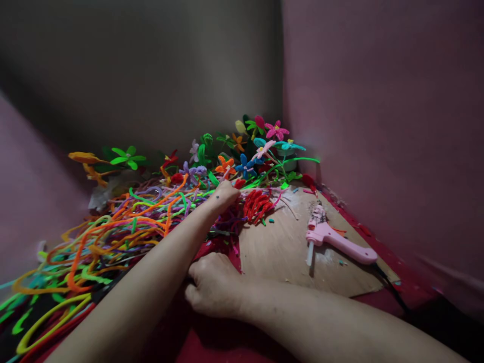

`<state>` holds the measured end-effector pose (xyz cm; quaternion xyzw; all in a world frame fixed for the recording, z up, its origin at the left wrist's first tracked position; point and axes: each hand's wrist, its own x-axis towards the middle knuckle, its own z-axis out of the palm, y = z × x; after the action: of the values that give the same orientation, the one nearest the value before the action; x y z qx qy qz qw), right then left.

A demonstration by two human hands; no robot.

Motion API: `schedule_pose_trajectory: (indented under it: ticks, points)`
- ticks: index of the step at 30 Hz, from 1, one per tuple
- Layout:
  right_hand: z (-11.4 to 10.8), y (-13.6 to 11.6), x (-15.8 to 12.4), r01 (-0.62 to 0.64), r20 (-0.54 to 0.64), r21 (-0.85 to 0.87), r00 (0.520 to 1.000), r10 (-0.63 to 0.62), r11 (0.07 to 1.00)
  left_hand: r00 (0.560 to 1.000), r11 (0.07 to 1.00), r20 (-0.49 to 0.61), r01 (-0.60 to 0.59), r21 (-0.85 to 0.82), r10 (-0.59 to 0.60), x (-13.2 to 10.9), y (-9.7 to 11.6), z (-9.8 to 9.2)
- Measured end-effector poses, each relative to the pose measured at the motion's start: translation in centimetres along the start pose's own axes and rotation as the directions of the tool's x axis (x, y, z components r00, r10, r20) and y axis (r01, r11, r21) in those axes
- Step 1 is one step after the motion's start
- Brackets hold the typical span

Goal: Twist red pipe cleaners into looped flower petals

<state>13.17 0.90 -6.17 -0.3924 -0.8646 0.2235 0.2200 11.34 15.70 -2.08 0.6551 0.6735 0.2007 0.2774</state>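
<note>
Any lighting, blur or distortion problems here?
Head view: dim overall, the back wall dark at upper left; head view: pipe cleaners soften toward the left edge, the glue gun reads clearer; head view: left forearm and right forearm look stretched.

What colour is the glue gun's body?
The glue gun has a light pink body; it shows best in the head view, the only one here.

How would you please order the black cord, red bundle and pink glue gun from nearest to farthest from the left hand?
1. Red bundle: just right of the left hand.
2. Pink glue gun: farther right, on the board.
3. Black cord: farthest right of the three.
</note>
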Motion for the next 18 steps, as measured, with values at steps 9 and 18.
schedule_pose_trajectory:
  ticks: [9,18]
  points:
    - [0.0,0.1,-0.1,0.03,0.005,0.004,1.0,-0.03,1.0,0.986,0.992,0.106,-0.126,-0.002,0.126,-0.9,-0.1,0.7]
    - [-0.1,0.0,-0.1,0.02,0.005,-0.003,1.0,-0.02,1.0,0.991,0.994,0.086,-0.095,-0.05,0.099,-0.4,-1.0,1.0]
